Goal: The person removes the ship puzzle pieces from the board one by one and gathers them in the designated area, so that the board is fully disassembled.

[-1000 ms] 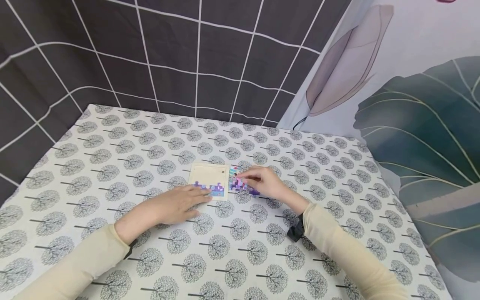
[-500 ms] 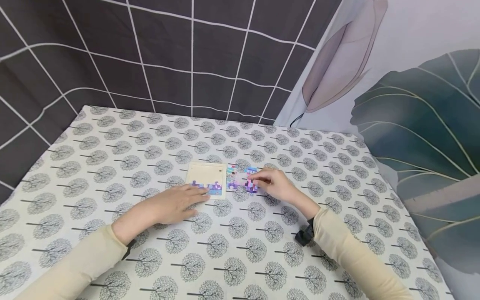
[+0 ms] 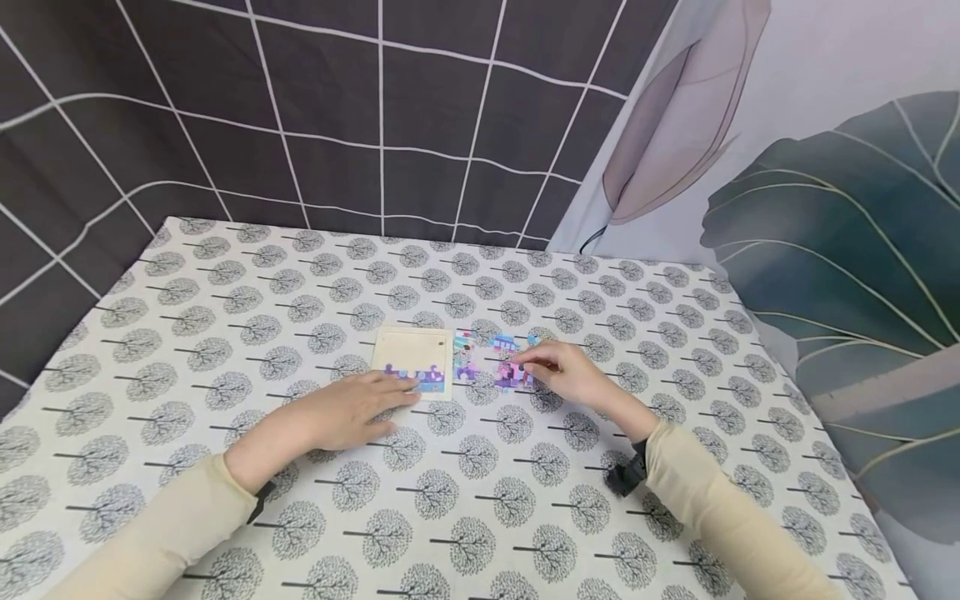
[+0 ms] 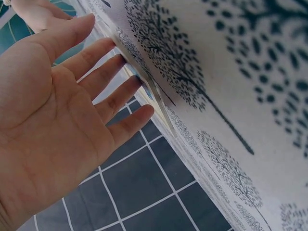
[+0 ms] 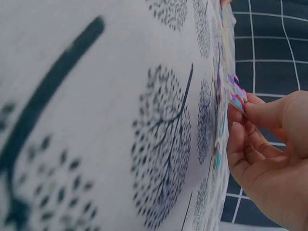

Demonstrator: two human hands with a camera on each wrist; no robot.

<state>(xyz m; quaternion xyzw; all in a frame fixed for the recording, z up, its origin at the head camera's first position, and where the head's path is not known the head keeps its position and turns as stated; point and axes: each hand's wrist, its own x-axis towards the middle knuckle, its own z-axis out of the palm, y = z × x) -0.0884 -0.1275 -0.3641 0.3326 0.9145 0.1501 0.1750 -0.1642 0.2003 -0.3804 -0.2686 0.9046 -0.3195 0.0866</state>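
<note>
- Frame point(image 3: 448, 367) sits flat on the cloth point(image 3: 472, 467); purple-blue strip point(image 3: 429, 379) fills its 6 o'clock end, bare board toward 12.
- Left hand point(image 3: 356, 411): at the frame's 7 o'clock, fingers straight and slightly spread, tips on that near edge. Steadies it, I'd judge; grips nothing.
- Right hand point(image 3: 566, 372): out at the frame's 3 o'clock, thumb and finger pinching one small pink-blue piece point(image 5: 237, 95) by its edge, other fingers curled under.
- Loose pieces point(image 3: 465, 358): group at 3 o'clock, between frame and right hand, some just beside the frame's edge; more lie right by the right fingertips.
- Right wrist view is nearly edge-on, so can't tell if the held piece is clear of its neighbours.
- Risk: piece slips or flips. Cause: thin part, edge-only pinch.
- Risk: neighbours get dragged or scattered. Cause: fingertips low among close-lying pieces.
- Risk: frame skids or the strip's tabs lift. Cause: left hand bears on one edge only; a sideways push or a tug on the cloth would do it.
- Risk: wrong pick. Cause: similar pinks and purples.
</note>
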